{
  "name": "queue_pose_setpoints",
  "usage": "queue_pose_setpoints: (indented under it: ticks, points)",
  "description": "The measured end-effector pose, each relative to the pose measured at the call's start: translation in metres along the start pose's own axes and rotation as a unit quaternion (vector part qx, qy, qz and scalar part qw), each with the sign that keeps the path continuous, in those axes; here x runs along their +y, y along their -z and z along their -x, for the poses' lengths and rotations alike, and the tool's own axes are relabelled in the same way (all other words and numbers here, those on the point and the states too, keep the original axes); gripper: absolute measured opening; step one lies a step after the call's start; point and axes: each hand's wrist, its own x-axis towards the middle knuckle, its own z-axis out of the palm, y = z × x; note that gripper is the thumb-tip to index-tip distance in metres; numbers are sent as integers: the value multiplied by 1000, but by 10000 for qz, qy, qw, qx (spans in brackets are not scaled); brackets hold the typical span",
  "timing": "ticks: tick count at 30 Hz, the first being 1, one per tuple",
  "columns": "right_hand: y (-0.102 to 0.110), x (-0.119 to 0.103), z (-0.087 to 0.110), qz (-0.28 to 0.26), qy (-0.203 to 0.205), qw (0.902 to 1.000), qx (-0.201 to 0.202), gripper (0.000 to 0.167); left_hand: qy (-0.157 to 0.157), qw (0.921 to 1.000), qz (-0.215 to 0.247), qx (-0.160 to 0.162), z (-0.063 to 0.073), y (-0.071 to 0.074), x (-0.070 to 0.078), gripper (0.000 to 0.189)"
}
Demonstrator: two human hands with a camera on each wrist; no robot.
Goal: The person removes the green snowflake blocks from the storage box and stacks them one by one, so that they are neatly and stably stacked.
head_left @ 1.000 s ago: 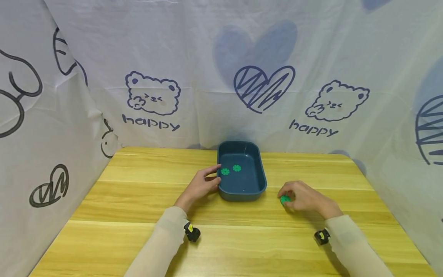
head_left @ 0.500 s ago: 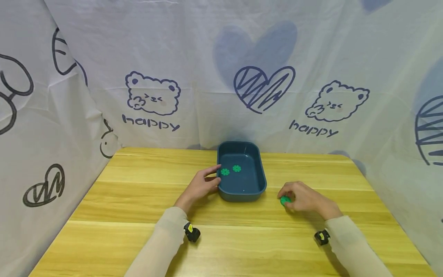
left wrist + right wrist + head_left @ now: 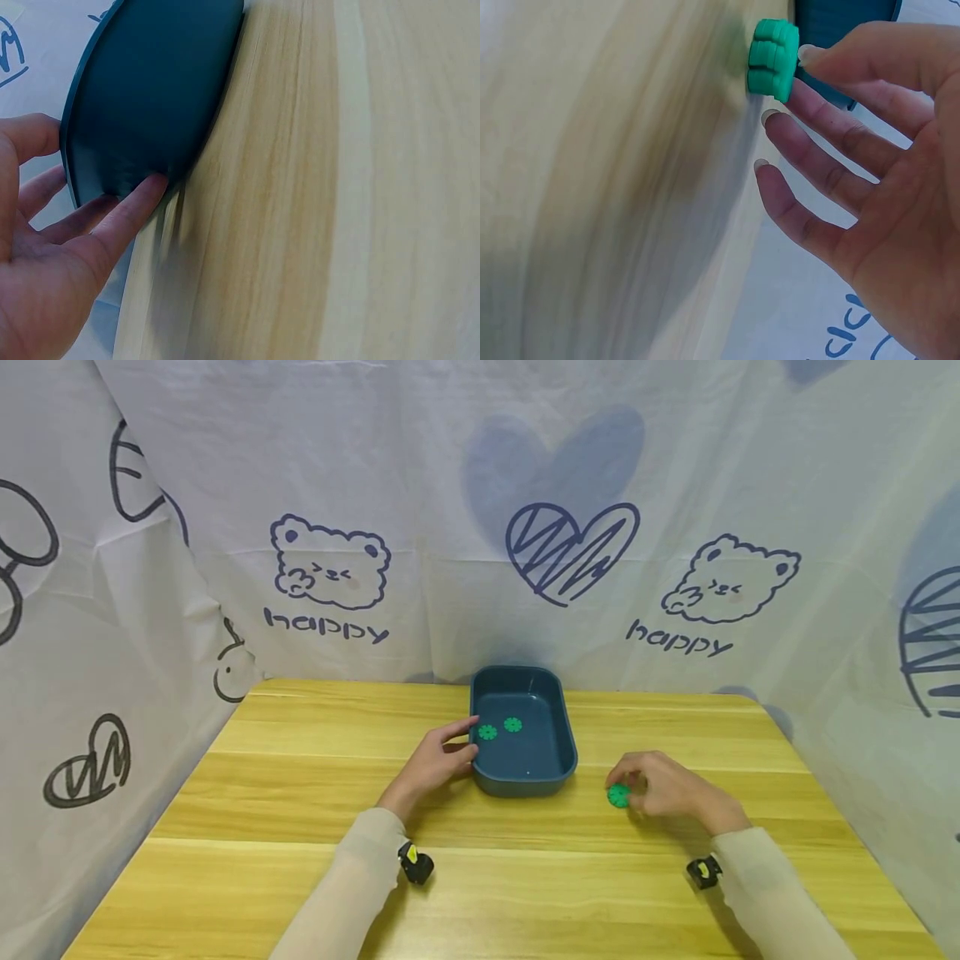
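A dark blue rectangular tub (image 3: 536, 752) stands near the back of the table, with two green notched discs (image 3: 513, 725) lying flat inside it. My left hand (image 3: 433, 764) rests against the tub's left side. In the left wrist view its spread fingers (image 3: 131, 214) touch the tub's wall. To the right of the tub, a small stack of green notched discs (image 3: 772, 60) sits on the wood. My right hand (image 3: 660, 785) is just beside that stack, thumb and index tips at its upper edge, the other fingers spread loosely. Whether the thumb touches the stack is hard to tell.
The light wooden table (image 3: 480, 893) extends toward me and to both sides. White cloth (image 3: 450, 593) printed with hearts and bears hangs behind the tub and along both sides. A black camera (image 3: 417, 865) is strapped to each wrist.
My right hand has shifted slightly right and its thumb has come away from in front of the green discs, which stay in place. The left hand and the tub have not moved.
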Motion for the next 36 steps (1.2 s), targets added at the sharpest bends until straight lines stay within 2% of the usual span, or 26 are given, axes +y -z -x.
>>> queue_pose_setpoints:
  ticks: [36]
  points:
    - [-3, 4, -1, -4, 72, 9999, -88, 29, -27, 10000, -39, 26, -1, 0, -3, 56]
